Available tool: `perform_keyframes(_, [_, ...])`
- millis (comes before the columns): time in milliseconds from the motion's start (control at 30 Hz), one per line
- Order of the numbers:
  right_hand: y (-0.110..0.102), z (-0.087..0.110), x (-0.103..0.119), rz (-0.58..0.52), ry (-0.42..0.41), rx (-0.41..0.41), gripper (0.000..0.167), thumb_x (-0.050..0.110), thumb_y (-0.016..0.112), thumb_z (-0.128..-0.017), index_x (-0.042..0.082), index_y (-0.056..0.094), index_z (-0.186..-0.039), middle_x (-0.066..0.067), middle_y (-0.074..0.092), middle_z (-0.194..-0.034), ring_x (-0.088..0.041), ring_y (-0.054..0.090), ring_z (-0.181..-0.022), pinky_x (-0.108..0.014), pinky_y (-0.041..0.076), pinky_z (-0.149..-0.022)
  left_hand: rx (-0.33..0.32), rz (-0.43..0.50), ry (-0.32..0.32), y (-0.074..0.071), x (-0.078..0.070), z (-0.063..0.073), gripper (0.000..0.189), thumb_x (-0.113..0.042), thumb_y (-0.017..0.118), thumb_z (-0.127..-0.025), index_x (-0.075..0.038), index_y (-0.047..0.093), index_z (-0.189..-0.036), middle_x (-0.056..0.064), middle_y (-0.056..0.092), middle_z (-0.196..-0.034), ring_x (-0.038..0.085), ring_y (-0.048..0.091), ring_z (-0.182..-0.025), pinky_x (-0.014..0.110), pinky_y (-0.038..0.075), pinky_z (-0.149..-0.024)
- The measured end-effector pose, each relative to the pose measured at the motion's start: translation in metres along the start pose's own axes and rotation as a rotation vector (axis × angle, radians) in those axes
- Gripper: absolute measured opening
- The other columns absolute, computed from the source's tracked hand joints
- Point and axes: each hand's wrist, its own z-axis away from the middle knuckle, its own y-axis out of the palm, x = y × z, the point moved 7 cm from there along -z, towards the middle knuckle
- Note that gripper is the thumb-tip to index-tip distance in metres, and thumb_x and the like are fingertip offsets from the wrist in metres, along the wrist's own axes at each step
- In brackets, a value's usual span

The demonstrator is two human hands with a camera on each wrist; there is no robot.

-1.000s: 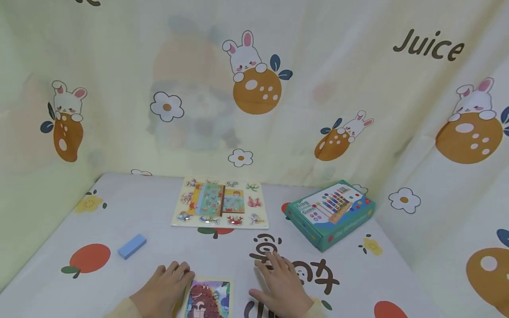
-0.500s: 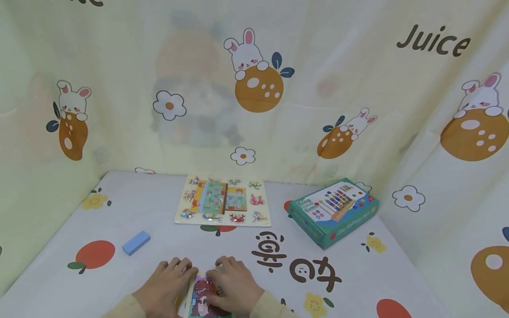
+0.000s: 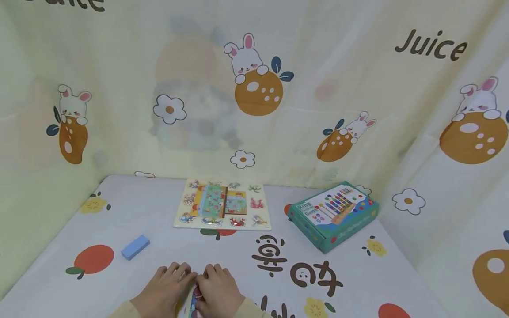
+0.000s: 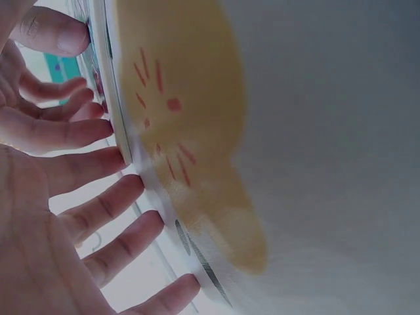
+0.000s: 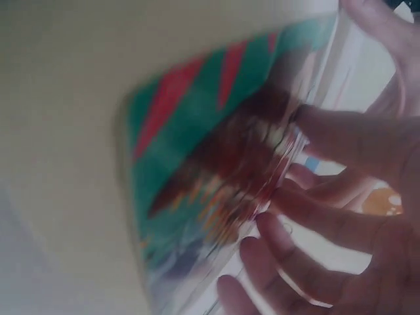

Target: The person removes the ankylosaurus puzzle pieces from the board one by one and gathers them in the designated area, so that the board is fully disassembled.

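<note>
On the cloth-covered worktop (image 3: 179, 245), a blue block (image 3: 135, 247) is laid at a slant, in from the left edge, with a printed red fruit (image 3: 94, 259) near it on the cloth. Farther right, towards the near side, the left hand (image 3: 164, 289) is set against the left side of a picture board (image 5: 210, 157); its fingers are spread and nearly straight, and the board's edge is touched by fingertips. The board is placed between the 2 hands and mostly covered in the head view; a brown figure on green and red is seen on its face, blurred. Its face is touched by the bent fingers of the right hand (image 3: 218, 289); whether a piece is pinched there cannot be told. Beyond the hands, by the middle of the far edge, a cream puzzle board (image 3: 240, 222) with sea animals is laid flat, and 2 picture panels (image 3: 212, 201) are rested on it. At the far right corner, a green box (image 3: 334, 216) is set at an angle, with "Ring" and "Game" printed on its lid.
</note>
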Motion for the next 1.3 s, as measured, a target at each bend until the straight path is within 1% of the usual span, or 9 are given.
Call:
perform_keyframes(67, [0.000,0.000,0.000,-0.022,0.044,0.033,0.046,0.039,0.076,-0.079,0.018,0.065,-0.118,0.003,0.054,-0.095,-0.010,0.046,-0.083,-0.027,0.045,-0.075,0.007,0.008,-0.004,0.000,-0.001,-0.001,0.108,-0.082,0.069,-0.052,-0.011,0.054,-0.131,0.006,0.048,-0.127,0.030,0.044,-0.111,0.062,0.039,-0.095])
perform_keyframes(133, [-0.001,0.000,0.001,-0.014,0.063,0.033,0.048,0.039,0.077,-0.078,0.018,0.064,-0.120,0.002,0.054,-0.094,-0.011,0.047,-0.082,-0.028,0.045,-0.075,-0.002,-0.002,-0.001,-0.001,-0.002,-0.001,0.108,-0.083,0.069,-0.051,-0.012,0.054,-0.131,0.006,0.048,-0.126,0.029,0.044,-0.111,0.061,0.039,-0.095])
perform_keyframes(267, [-0.006,-0.002,0.003,0.019,0.051,0.014,0.051,0.039,0.078,-0.076,0.016,0.064,-0.119,0.000,0.054,-0.093,-0.011,0.048,-0.081,-0.027,0.044,-0.071,-0.024,-0.019,0.007,-0.004,-0.002,-0.001,0.112,-0.084,0.069,-0.049,-0.010,0.053,-0.132,0.007,0.048,-0.126,0.028,0.044,-0.110,0.059,0.040,-0.094])
perform_keyframes(467, [-0.004,-0.007,0.003,-0.037,0.024,0.049,0.046,0.038,0.080,-0.074,0.011,0.065,-0.108,0.001,0.053,-0.088,-0.010,0.045,-0.077,-0.025,0.042,-0.067,-0.003,0.000,-0.022,0.000,0.000,0.001,0.111,-0.083,0.069,-0.051,-0.009,0.052,-0.133,0.006,0.049,-0.125,0.029,0.045,-0.110,0.060,0.040,-0.094])
perform_keyframes(667, [-0.002,-0.011,0.000,-0.059,0.067,0.095,0.042,0.038,0.081,-0.074,0.012,0.064,-0.102,-0.001,0.054,-0.093,-0.012,0.047,-0.080,-0.027,0.043,-0.070,-0.033,0.000,0.001,0.001,0.000,0.001,0.110,-0.085,0.065,-0.052,-0.008,0.054,-0.130,0.004,0.049,-0.121,0.026,0.044,-0.107,0.058,0.041,-0.091])
perform_keyframes(900, [-0.004,-0.012,0.005,0.032,0.090,0.090,0.050,0.041,0.080,-0.074,0.015,0.066,-0.115,-0.001,0.057,-0.096,-0.013,0.051,-0.085,-0.029,0.047,-0.075,-0.069,0.002,0.012,-0.005,0.000,0.002,0.112,-0.086,0.066,-0.050,-0.007,0.057,-0.127,0.003,0.047,-0.115,0.025,0.045,-0.104,0.057,0.042,-0.089])
perform_keyframes(1067, [-0.007,-0.016,-0.002,-0.043,0.067,0.062,0.042,0.037,0.085,-0.070,0.014,0.063,-0.098,0.001,0.053,-0.086,-0.011,0.046,-0.077,-0.026,0.043,-0.069,-0.087,0.008,0.007,-0.007,0.000,0.001,0.111,-0.084,0.071,-0.047,-0.005,0.057,-0.125,0.002,0.047,-0.113,0.024,0.044,-0.103,0.057,0.042,-0.089])
perform_keyframes(1200, [-0.001,-0.019,-0.008,-0.099,0.072,0.115,0.043,0.035,0.086,-0.069,0.015,0.059,-0.095,0.001,0.052,-0.089,-0.012,0.044,-0.080,-0.028,0.043,-0.073,-0.054,0.031,-0.027,-0.003,0.000,0.001,0.109,-0.081,0.072,-0.046,-0.006,0.058,-0.124,0.002,0.048,-0.113,0.025,0.045,-0.104,0.058,0.042,-0.091])
perform_keyframes(1300, [0.001,-0.019,-0.009,-0.131,0.073,0.127,0.036,0.031,0.086,-0.069,0.017,0.059,-0.090,0.003,0.050,-0.090,-0.011,0.043,-0.082,-0.027,0.041,-0.074,-0.044,0.033,-0.036,-0.002,0.000,-0.001,0.111,-0.083,0.070,-0.047,-0.006,0.057,-0.125,0.003,0.048,-0.115,0.026,0.045,-0.105,0.058,0.041,-0.092])
